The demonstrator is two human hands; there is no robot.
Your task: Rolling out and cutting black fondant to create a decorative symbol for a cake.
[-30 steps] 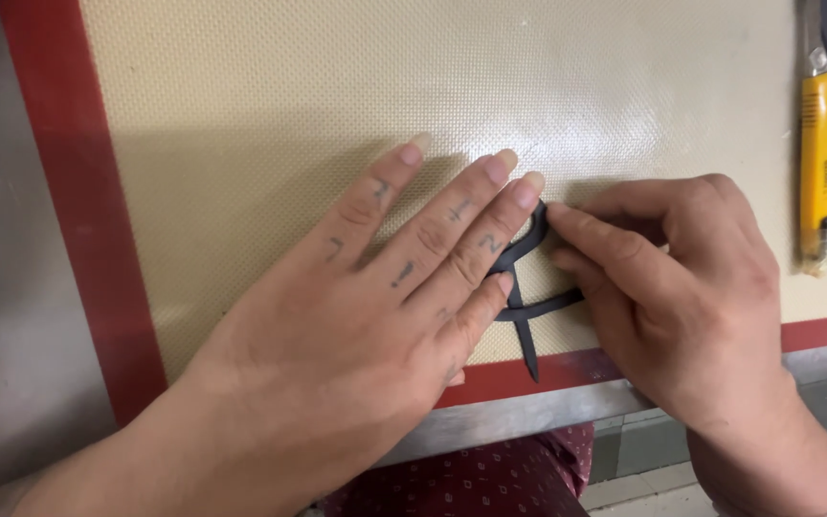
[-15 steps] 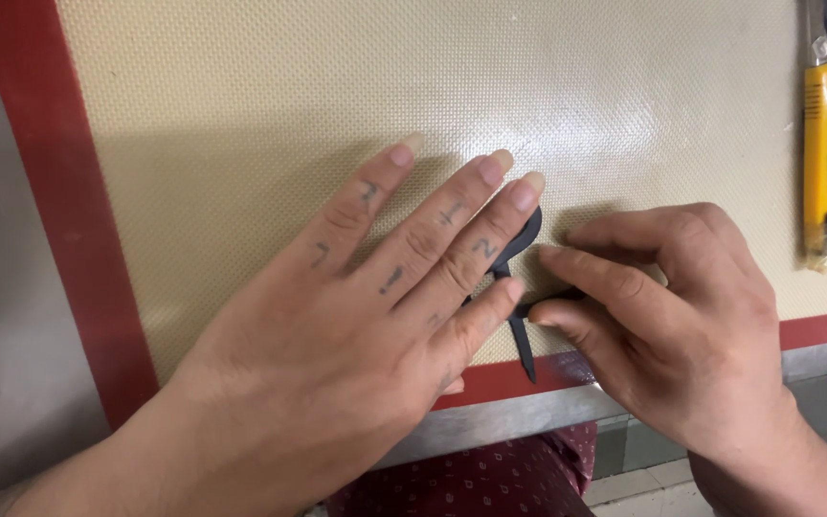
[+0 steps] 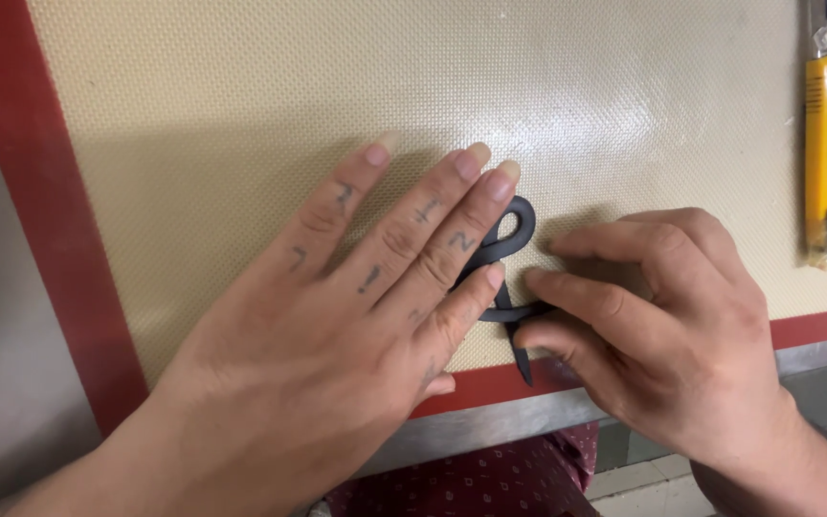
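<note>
My left hand (image 3: 337, 335) lay flat and open, fingers spread, pinning a thin black looped strip (image 3: 509, 251) against the beige mat (image 3: 241, 115) near its red border (image 3: 815, 325). The strip sat at the near edge of the mat, between both hands, loop pointing far, tail end crossing onto the red border. My right hand (image 3: 662, 325) was curled, fingertips pinching and pressing the strip's crossing point; not a full fist. A yellow utility knife (image 3: 825, 163) lay far right, well apart. Risk as I judged it: the strip looked soft, so uneven finger pressure could flatten or smear the loop. The tail sat close to the surface edge (image 3: 490, 431) and could slide off if nudged.
</note>
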